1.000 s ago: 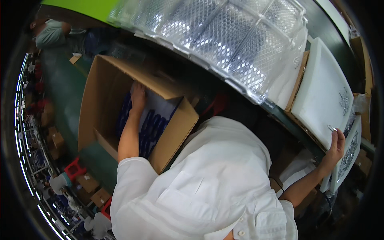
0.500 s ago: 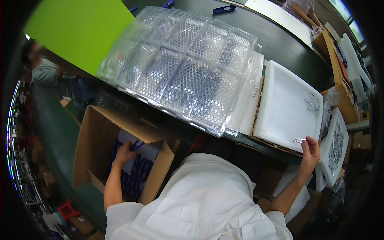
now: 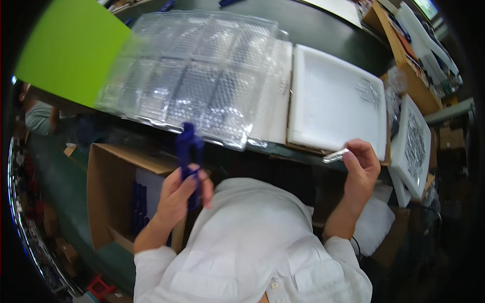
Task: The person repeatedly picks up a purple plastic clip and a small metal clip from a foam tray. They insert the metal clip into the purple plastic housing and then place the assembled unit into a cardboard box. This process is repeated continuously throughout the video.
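Dark green workbench [image 3: 313, 25] fills the upper field, seen from above by a person in a white shirt [image 3: 252, 252]. On the bench lies a large clear blister tray [image 3: 202, 76], its cells catching glare; a bright green sheet [image 3: 70, 50] sits at its left end. To the tray's right rests a white foam tray [image 3: 333, 101] with small metal parts [image 3: 371, 93] clustered near its far corner, and a second white tray [image 3: 417, 146] of similar parts stands tilted at the bench's right edge. Below the bench edge, at lower left, an open cardboard box [image 3: 106, 192] holds more blue pieces [image 3: 139, 207] against a white liner. Left hand [image 3: 177, 197] is raised above the box, fingers wrapped around a dark blue plastic part [image 3: 190, 156] held upright, just before the tray's near rim. Right hand [image 3: 361, 169] pinches a small silver cylinder [image 3: 336, 155] between thumb and fingertips, at the foam tray's near edge.
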Demonstrator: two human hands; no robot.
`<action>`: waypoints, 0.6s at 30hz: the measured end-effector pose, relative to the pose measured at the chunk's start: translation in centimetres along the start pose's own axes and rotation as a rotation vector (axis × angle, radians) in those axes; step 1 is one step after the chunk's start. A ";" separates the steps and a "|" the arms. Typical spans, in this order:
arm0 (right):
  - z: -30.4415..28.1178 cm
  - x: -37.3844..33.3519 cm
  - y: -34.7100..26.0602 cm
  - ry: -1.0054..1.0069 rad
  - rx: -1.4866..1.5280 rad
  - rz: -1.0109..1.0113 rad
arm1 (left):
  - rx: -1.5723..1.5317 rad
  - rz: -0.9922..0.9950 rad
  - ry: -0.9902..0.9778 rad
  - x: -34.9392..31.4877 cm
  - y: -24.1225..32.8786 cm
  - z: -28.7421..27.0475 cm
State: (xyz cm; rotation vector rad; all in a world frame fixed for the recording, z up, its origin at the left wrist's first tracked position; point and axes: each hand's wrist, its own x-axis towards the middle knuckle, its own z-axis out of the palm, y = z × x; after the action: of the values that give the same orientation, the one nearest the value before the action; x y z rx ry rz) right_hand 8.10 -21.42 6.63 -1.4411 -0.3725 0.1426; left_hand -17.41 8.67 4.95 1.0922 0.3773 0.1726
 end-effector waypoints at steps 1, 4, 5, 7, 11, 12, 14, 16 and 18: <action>0.8 -0.3 -0.8 -0.065 0.029 -0.053 | -0.010 -0.083 -0.081 2.0 0.2 2.2; 2.6 -1.7 -2.4 -0.143 -0.006 -0.171 | 0.133 -0.219 -0.287 6.6 -0.9 6.9; 2.9 -1.7 -2.6 -0.159 -0.112 -0.237 | 0.151 -0.233 -0.321 7.3 -1.4 8.0; 3.5 -1.7 -2.7 -0.104 -0.345 -0.315 | 0.185 -0.261 -0.389 8.2 -2.4 9.9; 3.7 -2.1 -1.3 -0.071 -0.514 -0.287 | 0.303 -0.252 -0.442 8.4 -3.3 11.4; 3.6 -2.1 -1.1 -0.062 -0.536 -0.289 | 0.301 -0.263 -0.448 8.4 -3.5 11.6; 3.6 -2.1 -0.8 -0.048 -0.570 -0.299 | 0.303 -0.280 -0.454 8.3 -3.9 11.7; 3.6 -1.9 -0.4 -0.064 -0.583 -0.293 | 0.286 -0.289 -0.466 8.4 -4.3 11.6; 3.8 -1.9 0.0 -0.078 -0.589 -0.280 | 0.279 -0.293 -0.472 8.4 -4.4 11.6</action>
State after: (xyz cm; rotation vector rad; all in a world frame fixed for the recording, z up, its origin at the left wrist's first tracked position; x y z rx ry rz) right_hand 5.05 -18.49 6.59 -1.9447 -0.7161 -0.1525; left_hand -5.46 -0.29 3.93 1.2951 0.1328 -0.4037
